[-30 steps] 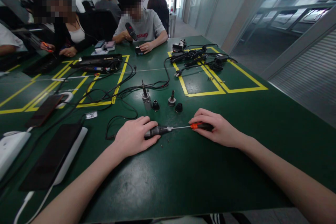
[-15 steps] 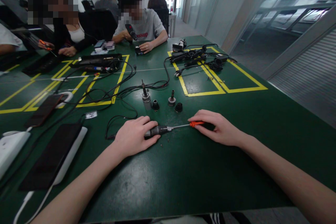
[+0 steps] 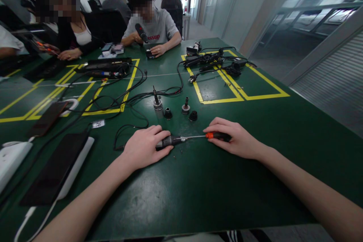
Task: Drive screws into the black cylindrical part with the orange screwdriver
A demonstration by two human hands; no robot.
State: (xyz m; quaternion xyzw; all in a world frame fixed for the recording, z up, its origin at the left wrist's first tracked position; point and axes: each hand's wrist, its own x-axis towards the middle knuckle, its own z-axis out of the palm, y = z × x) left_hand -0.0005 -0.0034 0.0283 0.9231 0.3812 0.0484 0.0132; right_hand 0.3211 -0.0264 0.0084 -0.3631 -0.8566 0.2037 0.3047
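A dark cylindrical tool point(image 3: 164, 142) lies on the green table, gripped by my left hand point(image 3: 144, 146). My right hand point(image 3: 236, 138) holds a screwdriver point(image 3: 217, 136) with an orange and black handle. Its thin shaft points left, and the tip reaches the metal end of the dark tool. Whether the tip sits in a screw is too small to tell. Tiny loose pieces point(image 3: 174, 157) lie just below the tool. Beyond my hands stand a metal cylinder with a shaft point(image 3: 158, 106), a smaller metal part point(image 3: 185, 106) and two black caps point(image 3: 168, 113), point(image 3: 193, 115).
Black cables point(image 3: 167, 91) run across the table's middle to a cable pile point(image 3: 207, 60) at the back. At left lie a dark phone point(image 3: 49, 119), a large dark device point(image 3: 56, 168) and a white power strip point(image 3: 13, 159). Two people point(image 3: 161, 26), point(image 3: 82, 34) work across the table.
The fingers of my right hand have loosened and shifted slightly around the screwdriver handle, which now shows more of its black part. My left hand and the dark tool look unmoved.
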